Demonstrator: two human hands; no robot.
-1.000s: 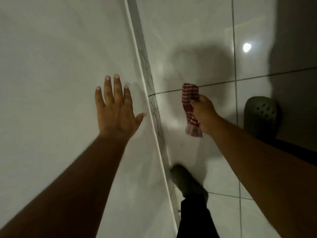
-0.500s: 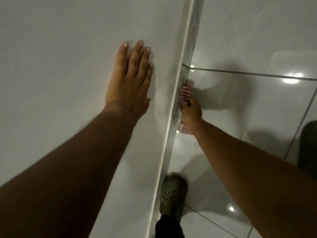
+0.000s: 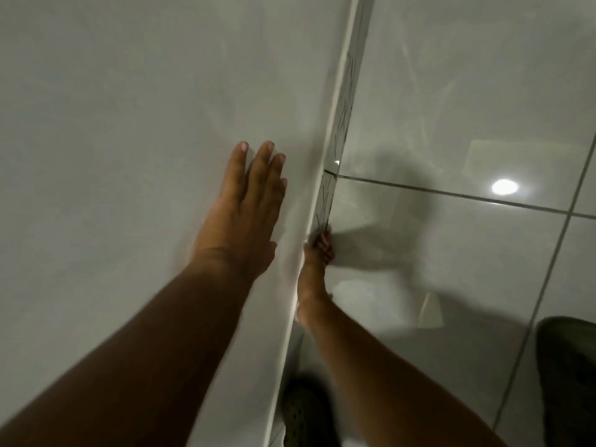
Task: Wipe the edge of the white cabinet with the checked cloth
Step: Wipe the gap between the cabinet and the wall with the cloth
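The white cabinet fills the left of the view, and its pale edge runs diagonally from top right to bottom centre. My left hand lies flat on the cabinet face, fingers together and straight, holding nothing. My right hand is pressed against the far side of the edge, partly hidden behind it. It is closed on the checked cloth, of which only a small reddish bit shows above the fist; the rest is hidden.
Glossy pale floor tiles with dark grout lines lie to the right, with a lamp reflection. One dark green clog stands close under the edge, and another is at the far right.
My right hand has carried the cloth from out over the floor onto the cabinet edge and slid down it. The left hand stays flat on the cabinet face. The camera has swung.
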